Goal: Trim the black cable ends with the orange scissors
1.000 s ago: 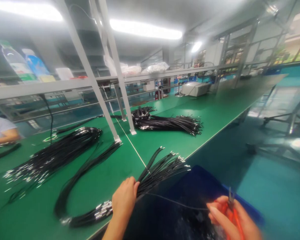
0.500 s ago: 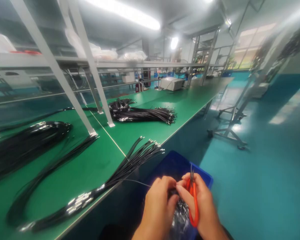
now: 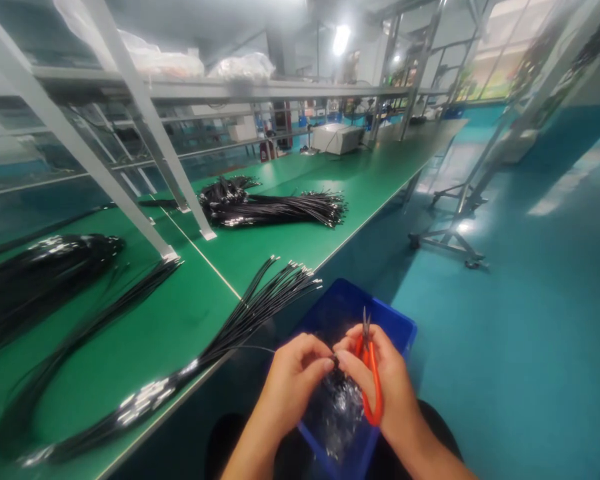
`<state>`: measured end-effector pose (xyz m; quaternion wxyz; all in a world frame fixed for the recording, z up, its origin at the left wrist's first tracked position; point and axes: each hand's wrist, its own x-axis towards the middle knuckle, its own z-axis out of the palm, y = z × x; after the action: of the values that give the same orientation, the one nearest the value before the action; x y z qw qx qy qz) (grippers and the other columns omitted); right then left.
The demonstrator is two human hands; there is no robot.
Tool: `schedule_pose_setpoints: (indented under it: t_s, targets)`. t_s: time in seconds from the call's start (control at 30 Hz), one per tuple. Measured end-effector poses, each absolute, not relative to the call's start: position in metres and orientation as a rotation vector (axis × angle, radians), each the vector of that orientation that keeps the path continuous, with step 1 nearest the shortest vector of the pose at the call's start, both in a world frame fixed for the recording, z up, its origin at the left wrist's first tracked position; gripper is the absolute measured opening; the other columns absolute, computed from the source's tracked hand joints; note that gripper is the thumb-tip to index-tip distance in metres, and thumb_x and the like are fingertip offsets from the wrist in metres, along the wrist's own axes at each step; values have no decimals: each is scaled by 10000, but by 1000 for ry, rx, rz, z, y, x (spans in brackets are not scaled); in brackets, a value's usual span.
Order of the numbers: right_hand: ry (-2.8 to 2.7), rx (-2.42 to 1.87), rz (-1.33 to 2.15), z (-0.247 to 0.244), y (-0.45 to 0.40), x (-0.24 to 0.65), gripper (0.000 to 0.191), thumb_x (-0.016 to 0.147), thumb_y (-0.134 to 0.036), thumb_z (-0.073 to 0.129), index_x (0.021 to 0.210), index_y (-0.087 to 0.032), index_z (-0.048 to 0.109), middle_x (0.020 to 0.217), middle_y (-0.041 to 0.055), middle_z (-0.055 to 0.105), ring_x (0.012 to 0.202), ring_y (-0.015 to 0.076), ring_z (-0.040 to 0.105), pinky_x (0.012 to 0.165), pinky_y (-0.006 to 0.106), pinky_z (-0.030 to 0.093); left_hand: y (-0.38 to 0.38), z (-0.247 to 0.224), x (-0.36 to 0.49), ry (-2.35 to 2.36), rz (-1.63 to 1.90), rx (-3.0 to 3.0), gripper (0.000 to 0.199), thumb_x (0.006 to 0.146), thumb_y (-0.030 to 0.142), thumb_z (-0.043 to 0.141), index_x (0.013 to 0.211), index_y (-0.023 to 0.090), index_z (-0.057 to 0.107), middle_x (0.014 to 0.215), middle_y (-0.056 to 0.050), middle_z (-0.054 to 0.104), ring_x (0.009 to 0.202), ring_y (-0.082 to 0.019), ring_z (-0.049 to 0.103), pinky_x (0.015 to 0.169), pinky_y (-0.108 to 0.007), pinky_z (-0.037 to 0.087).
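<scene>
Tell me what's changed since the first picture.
The left hand let go of the black cable bundle and moved right, away from the green table, to beside the right hand over the blue bin. The right hand still holds the orange-handled tool, and the bundle still lies along the table's edge.

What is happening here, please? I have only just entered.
A person works with both hands close together above a blue bin. The left hand pinches near a thin cable that leads from a bundle of black cables on the green table. The right hand holds orange-handled cutters, blades upward. What lies between the fingertips is too small to identify.
</scene>
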<state>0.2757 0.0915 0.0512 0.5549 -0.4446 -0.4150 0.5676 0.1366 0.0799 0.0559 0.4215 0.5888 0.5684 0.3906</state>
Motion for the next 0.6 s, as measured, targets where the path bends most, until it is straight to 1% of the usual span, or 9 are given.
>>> schedule_pose_setpoints:
  t_s: [0.1, 0.23, 0.33, 0.43, 0.5, 0.53, 0.57, 0.6]
  targets:
    - [-985, -1036, 1354, 55, 91, 280, 301, 650, -314, 771, 836, -228, 550, 698, -36, 638, 622, 144, 602, 619, 266, 486, 80, 59, 139, 1440, 999, 1493, 116, 776, 230, 577, 685, 164, 604, 654, 24, 535, 612, -127, 492, 580, -225, 369]
    - [-980, -1073, 1322, 62, 85, 280, 282, 653, -288, 774, 795, -231, 537, 655, -69, 590, 566, 109, 550, 615, 247, 474, 77, 61, 145, 1456, 992, 1544, 90, 772, 191, 587, 687, 175, 612, 650, 32, 529, 608, -123, 492, 575, -223, 357]
    - [-970, -1096, 1318, 65, 78, 278, 270, 665, -293, 757, 793, -235, 526, 644, -77, 580, 554, 101, 535, 597, 238, 464, 72, 65, 145, 1470, 967, 1627, 90, 784, 156, 577, 715, 189, 624, 674, 33, 548, 629, -122, 506, 592, -223, 367]
    - [-968, -1117, 1318, 65, 74, 276, 242, 679, -272, 733, 796, -235, 525, 645, -74, 579, 560, 106, 539, 583, 242, 460, 58, 68, 142, 1550, 1057, 1785, 109, 816, 160, 552, 854, 202, 645, 824, 3, 598, 678, -126, 537, 634, -228, 413]
    - [-968, -1137, 1298, 64, 74, 277, 226, 686, -254, 721, 794, -236, 524, 641, -73, 579, 558, 109, 540, 576, 245, 458, 43, 63, 141, 1611, 1079, 1823, 113, 835, 207, 549, 894, 209, 645, 886, -22, 617, 722, -143, 560, 668, -247, 435]
    - [-968, -1147, 1282, 63, 74, 278, 222, 687, -248, 717, 793, -236, 523, 640, -74, 578, 556, 108, 537, 573, 244, 456, 36, 56, 141, 1620, 1002, 1802, 95, 833, 226, 561, 863, 215, 650, 868, -24, 628, 735, -154, 571, 679, -258, 440]
    - [-967, -1158, 1266, 61, 75, 279, 220, 687, -239, 715, 793, -236, 522, 641, -75, 577, 555, 108, 533, 574, 245, 454, 29, 46, 144, 1584, 851, 1763, 73, 819, 239, 588, 793, 219, 653, 790, -16, 632, 712, -160, 578, 664, -264, 442]
    - [-966, -1170, 1253, 60, 77, 280, 219, 688, -231, 714, 796, -236, 523, 644, -75, 577, 554, 107, 529, 576, 245, 453, 24, 33, 147, 1521, 613, 1667, 53, 794, 233, 625, 749, 226, 652, 743, -1, 634, 692, -158, 587, 652, -266, 446]
